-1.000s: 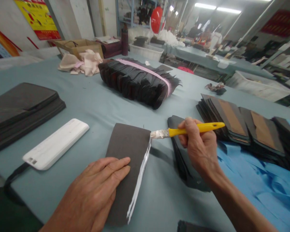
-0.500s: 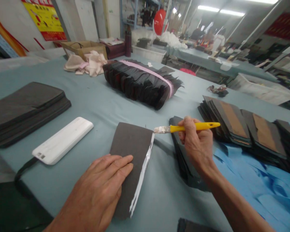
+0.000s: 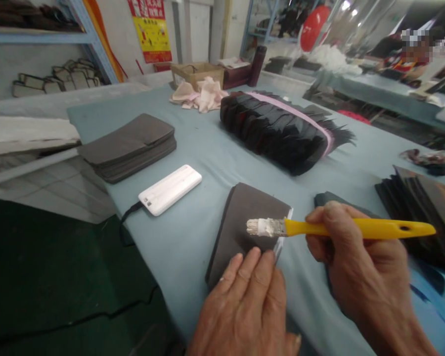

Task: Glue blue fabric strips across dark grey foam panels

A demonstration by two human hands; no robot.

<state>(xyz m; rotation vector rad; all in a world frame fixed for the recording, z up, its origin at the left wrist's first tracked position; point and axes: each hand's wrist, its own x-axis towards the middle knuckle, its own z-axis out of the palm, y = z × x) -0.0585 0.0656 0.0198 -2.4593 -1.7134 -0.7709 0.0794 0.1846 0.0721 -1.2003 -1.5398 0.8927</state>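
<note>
My left hand point(image 3: 246, 301) lies flat with fingers outstretched on a stack of dark grey sheets point(image 3: 244, 212). White paste shows along the stack's right edge, partly hidden by the brush and my fingers. In my right hand point(image 3: 350, 252) is a paintbrush point(image 3: 319, 228) with a yellow handle, gripped between thumb and fingers. Its white-coated bristles point left and hover over the stack; whether they touch it I cannot tell. Behind my right hand lies another dark stack point(image 3: 330, 198), mostly covered by the hand.
A white power bank point(image 3: 170, 190) with a black cable lies left of the stack, near the table edge. Beyond it is a thick grey pile point(image 3: 133, 146). A black bundle point(image 3: 278, 131) with a pink band sits behind. Dark brown-patched pieces point(image 3: 422, 212) stand at right.
The view has swung left, so things appear farther right. The brush has moved from the stack's far right corner to over its top. My left hand has shifted nearer the pasted edge.
</note>
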